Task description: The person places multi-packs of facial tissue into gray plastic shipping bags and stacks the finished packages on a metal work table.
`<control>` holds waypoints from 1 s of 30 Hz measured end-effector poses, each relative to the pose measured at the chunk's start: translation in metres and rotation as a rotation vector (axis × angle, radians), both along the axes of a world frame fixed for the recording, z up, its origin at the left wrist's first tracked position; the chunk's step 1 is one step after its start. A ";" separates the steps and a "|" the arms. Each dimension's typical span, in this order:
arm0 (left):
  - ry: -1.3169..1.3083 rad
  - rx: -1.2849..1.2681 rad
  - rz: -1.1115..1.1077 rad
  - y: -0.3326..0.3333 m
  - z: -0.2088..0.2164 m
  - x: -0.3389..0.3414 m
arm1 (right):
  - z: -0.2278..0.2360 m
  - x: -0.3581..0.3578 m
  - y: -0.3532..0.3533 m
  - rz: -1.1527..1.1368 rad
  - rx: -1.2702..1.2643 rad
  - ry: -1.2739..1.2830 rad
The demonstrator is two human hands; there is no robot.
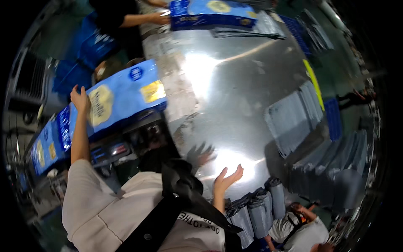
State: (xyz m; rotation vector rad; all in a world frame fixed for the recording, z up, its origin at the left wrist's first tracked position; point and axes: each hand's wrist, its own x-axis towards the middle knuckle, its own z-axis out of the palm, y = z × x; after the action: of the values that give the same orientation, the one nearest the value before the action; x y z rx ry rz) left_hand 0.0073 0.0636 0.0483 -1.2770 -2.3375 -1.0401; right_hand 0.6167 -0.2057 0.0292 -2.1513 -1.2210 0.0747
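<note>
My left hand (pixel 80 100) lies over the edge of a large, light-blue plastic-wrapped package (pixel 126 86), with its fingers bent at the package's far left edge. A cream patch and a gold patch mark the package's upper face. Part of the package overlaps the left edge of the shiny metal table (pixel 235 113). Behind it, to the lower left, another blue package (pixel 50 147) follows end to end. Above the table's near side my right hand (pixel 228 179) is open, palm up, with nothing in it.
Grey flat bags (pixel 289 119) lie in a stack at the table's right. Rolled grey bags (pixel 260 210) stand by the near edge. At the far side a co-worker's hand (pixel 159 19) touches another blue package (pixel 212 14). Blue bins (pixel 79 63) stand at the left.
</note>
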 end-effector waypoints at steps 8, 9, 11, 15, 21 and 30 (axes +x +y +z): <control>0.113 -0.546 0.528 -0.131 -0.015 -0.134 | 0.094 0.021 0.186 0.093 0.386 -0.155; 0.056 -0.539 0.613 -0.114 -0.004 -0.103 | 0.090 0.011 0.189 0.113 0.381 -0.144; -0.122 -0.658 0.698 -0.102 0.034 -0.080 | 0.077 -0.008 0.194 -0.023 0.404 0.112; -0.207 -0.787 0.099 -0.084 0.030 -0.157 | 0.008 -0.054 0.140 0.124 0.171 0.121; -0.876 -0.800 -0.694 0.044 0.014 0.024 | -0.007 -0.068 0.059 0.101 -0.005 0.240; -0.547 -1.289 -0.895 0.082 -0.089 0.238 | -0.015 -0.051 0.034 0.012 0.061 0.098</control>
State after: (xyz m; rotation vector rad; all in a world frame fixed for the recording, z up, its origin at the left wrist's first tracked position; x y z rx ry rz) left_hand 0.2453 0.1458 -0.0406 -2.9590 -2.9467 0.2781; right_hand 0.5662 -0.1722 0.0139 -2.0634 -1.1649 0.1445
